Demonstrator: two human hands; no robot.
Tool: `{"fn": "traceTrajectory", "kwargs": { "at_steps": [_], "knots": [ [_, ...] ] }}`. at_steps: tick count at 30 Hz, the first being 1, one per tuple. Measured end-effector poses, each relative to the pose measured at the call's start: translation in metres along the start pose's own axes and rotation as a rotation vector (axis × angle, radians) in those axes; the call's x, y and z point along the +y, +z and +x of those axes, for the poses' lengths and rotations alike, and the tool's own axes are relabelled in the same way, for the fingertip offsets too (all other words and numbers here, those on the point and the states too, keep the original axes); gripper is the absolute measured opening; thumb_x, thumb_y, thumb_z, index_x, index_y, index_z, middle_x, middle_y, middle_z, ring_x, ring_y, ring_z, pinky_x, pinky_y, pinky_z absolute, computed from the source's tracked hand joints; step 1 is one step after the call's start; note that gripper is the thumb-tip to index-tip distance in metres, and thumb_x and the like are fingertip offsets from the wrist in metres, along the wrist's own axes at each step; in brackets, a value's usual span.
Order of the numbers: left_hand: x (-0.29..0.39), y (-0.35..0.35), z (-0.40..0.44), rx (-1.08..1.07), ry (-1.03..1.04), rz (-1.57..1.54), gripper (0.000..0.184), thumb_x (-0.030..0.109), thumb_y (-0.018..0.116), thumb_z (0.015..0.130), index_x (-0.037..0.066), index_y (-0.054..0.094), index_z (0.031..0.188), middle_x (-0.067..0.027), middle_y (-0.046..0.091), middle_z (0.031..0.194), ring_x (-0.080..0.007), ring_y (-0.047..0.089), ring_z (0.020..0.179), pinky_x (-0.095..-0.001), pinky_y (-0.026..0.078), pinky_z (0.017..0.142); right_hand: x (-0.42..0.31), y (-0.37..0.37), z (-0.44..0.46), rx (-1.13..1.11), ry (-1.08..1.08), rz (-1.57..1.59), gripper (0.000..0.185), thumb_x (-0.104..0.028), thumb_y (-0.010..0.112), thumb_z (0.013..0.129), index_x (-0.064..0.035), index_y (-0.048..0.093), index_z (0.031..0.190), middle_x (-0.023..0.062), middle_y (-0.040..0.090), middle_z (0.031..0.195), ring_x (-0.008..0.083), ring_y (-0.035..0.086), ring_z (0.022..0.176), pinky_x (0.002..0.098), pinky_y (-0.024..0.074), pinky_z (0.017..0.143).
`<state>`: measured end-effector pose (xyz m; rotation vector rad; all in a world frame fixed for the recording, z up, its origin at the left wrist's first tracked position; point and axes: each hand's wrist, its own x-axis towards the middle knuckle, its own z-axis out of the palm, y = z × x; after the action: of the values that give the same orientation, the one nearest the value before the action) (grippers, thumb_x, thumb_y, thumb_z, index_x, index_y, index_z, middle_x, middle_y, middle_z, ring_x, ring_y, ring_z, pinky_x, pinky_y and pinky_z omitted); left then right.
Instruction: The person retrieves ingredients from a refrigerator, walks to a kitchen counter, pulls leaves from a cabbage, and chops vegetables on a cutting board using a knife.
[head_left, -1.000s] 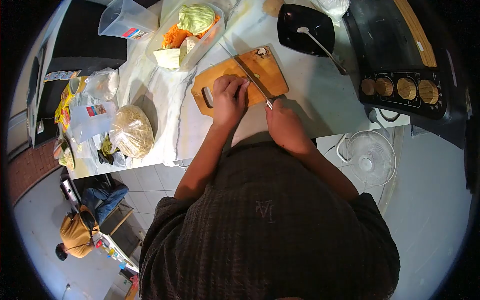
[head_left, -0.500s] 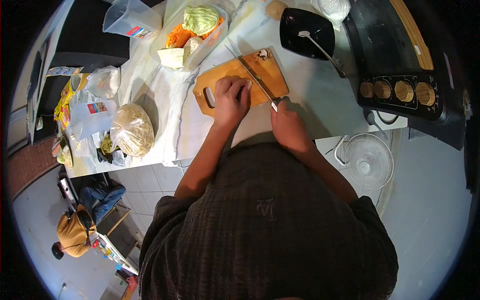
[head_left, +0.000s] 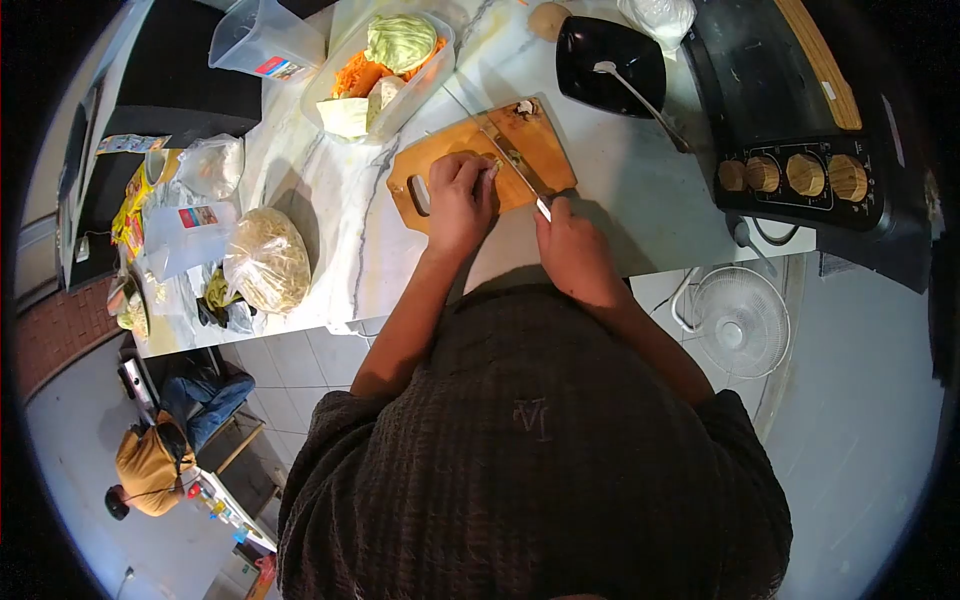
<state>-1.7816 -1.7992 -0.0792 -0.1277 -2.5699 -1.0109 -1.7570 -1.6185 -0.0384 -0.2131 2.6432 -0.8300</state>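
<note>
A wooden cutting board [head_left: 420, 163] with a handle slot lies on the marble counter. My right hand [head_left: 578, 252] is closed round the white handle of a kitchen knife [head_left: 522, 172], whose blade slants across the board, pointing away to the left. Curled fingertips of my left hand [head_left: 464, 202] pinch a small pale piece of food [head_left: 496, 164] just left of the blade; its kind is too small to make out. Greenish bits cling to or lie beside the blade. Pale and dark scraps [head_left: 523, 108] sit at the board's far corner.
A clear container [head_left: 443, 68] holds cabbage and shredded carrot. Nearby are a black bowl [head_left: 575, 85] with a spoon, a round brown item [head_left: 548, 20], a stove [head_left: 790, 150] and bagged noodles [head_left: 268, 262]. A fan [head_left: 738, 325] stands below; a person [head_left: 150, 465] sits at lower left.
My right hand and the knife handle have shifted slightly left. The blade has moved a little against the board, while my left hand stays nearly in place.
</note>
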Motion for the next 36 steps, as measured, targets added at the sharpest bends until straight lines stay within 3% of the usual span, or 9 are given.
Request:
{"fn": "traceTrajectory", "kwargs": {
  "at_steps": [25, 31, 36],
  "knots": [
    [0.0, 0.002, -0.001, 0.061, -0.053, -0.044, 0.006, 0.007, 0.074, 0.082, 0.003, 0.072, 0.087, -0.0115, 0.063, 0.091, -0.0305, 0.057, 0.091, -0.04, 0.045, 0.082, -0.007, 0.001, 0.005, -0.107, 0.032, 0.017, 0.03, -0.024, 0.047, 0.102, 0.0062, 0.05, 0.1, 0.0316, 0.066, 0.081, 0.0503, 0.065, 0.081, 0.0571, 0.052, 0.072],
    [-0.002, 0.003, -0.002, 0.055, -0.063, -0.041, 0.008, 0.008, 0.074, 0.082, 0.004, 0.072, 0.088, -0.0111, 0.063, 0.091, -0.0304, 0.056, 0.091, -0.0396, 0.045, 0.081, -0.003, 0.006, 0.008, -0.033, 0.012, 0.034, 0.032, -0.027, 0.046, 0.102, 0.0046, 0.05, 0.098, 0.0317, 0.064, 0.078, 0.0519, 0.063, 0.077, 0.0592, 0.0496, 0.07],
    [-0.001, 0.0, -0.002, 0.056, -0.048, -0.019, 0.009, 0.008, 0.074, 0.082, 0.004, 0.072, 0.089, -0.0108, 0.063, 0.09, -0.0298, 0.056, 0.091, -0.0394, 0.045, 0.081, 0.003, 0.004, 0.003, -0.049, 0.046, -0.053, 0.029, -0.026, 0.047, 0.102, 0.0029, 0.05, 0.1, 0.0295, 0.067, 0.081, 0.0486, 0.067, 0.079, 0.0561, 0.0533, 0.07]
  ]
}}
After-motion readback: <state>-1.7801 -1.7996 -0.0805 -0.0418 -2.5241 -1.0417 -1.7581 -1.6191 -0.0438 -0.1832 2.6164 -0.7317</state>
